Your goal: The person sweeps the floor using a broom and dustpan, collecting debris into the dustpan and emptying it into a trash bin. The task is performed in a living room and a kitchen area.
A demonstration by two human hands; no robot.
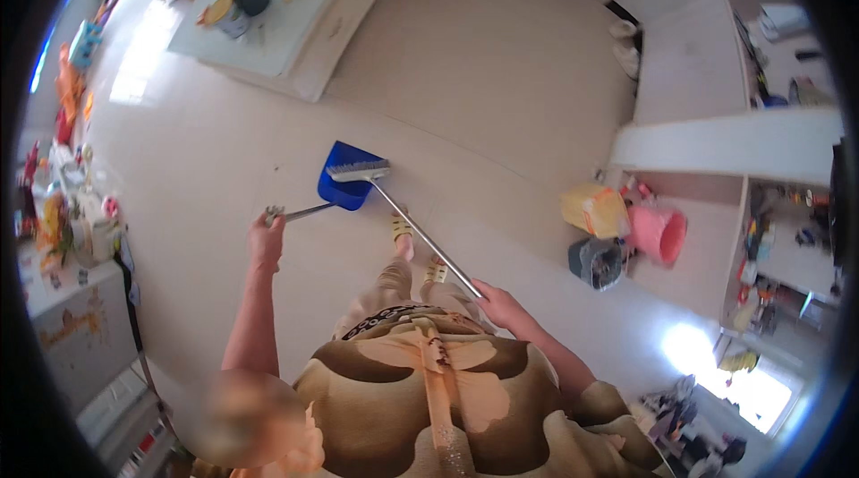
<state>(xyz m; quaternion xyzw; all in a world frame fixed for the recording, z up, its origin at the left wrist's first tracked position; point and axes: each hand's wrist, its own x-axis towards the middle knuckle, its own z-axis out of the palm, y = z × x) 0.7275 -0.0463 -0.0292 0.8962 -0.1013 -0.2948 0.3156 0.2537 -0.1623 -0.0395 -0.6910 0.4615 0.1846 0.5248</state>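
Observation:
My left hand (266, 240) grips the end of the metal handle of a blue dustpan (347, 197); a small grey-white thing shows at the top of this hand. The pan rests on the floor ahead of my feet. In my right hand (496, 303) is the upper end of the metal pole of a broom (429, 243). Its pale head, with grey bristles, lies over the opening of the dustpan. The slippers (402, 226) on my feet are yellow-green and stand just behind the pan.
A low table (268, 62) with cans and a plate stands ahead left. To the right are a yellow bag (594, 209), a pink bin (658, 234), a dark bin (594, 263) and shelving (725, 142). Toys (70, 85) line the left side, near a cabinet (87, 323).

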